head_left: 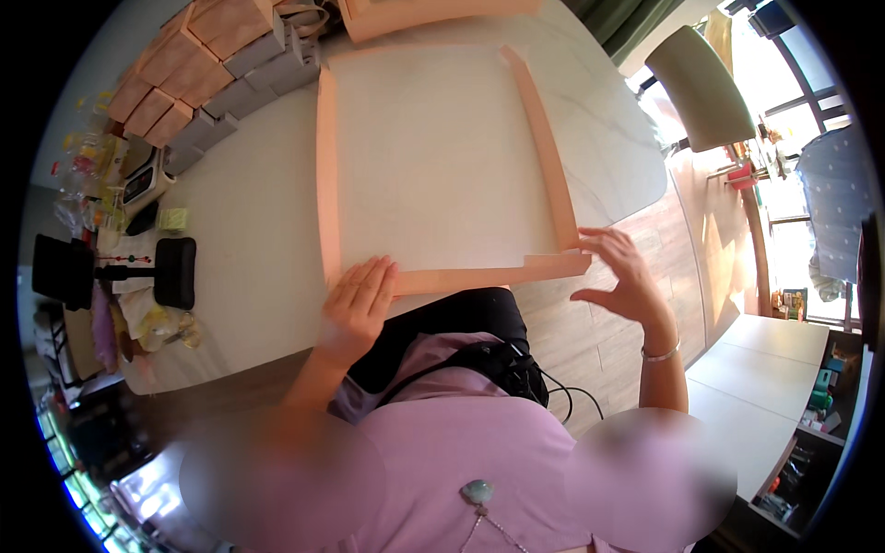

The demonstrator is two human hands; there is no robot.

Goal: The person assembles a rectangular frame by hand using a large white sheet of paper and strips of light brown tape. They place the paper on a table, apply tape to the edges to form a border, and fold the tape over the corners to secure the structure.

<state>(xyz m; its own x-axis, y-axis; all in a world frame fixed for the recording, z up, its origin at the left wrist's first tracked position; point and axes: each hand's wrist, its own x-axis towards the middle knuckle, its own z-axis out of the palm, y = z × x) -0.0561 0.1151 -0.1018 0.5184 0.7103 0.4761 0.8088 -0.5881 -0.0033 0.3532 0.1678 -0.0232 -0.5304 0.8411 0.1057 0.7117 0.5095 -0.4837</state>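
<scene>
The left hand (358,304) lay flat, fingers together and gripping nothing, pressing the near left corner of the big white sheet with its peach border (442,147) down on the table (249,249), probably to pin it. The right hand (622,276) hovered open, empty, fingers spread, at the near right corner where the border strips overlap, by the table's edge. Beyond both hands the sheet lay bare, with boxes (207,64) far off left.

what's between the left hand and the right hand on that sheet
In the head view, the near peach folded border strip of the white sheet runs from the left hand to the right hand; nothing else lies there.
</scene>
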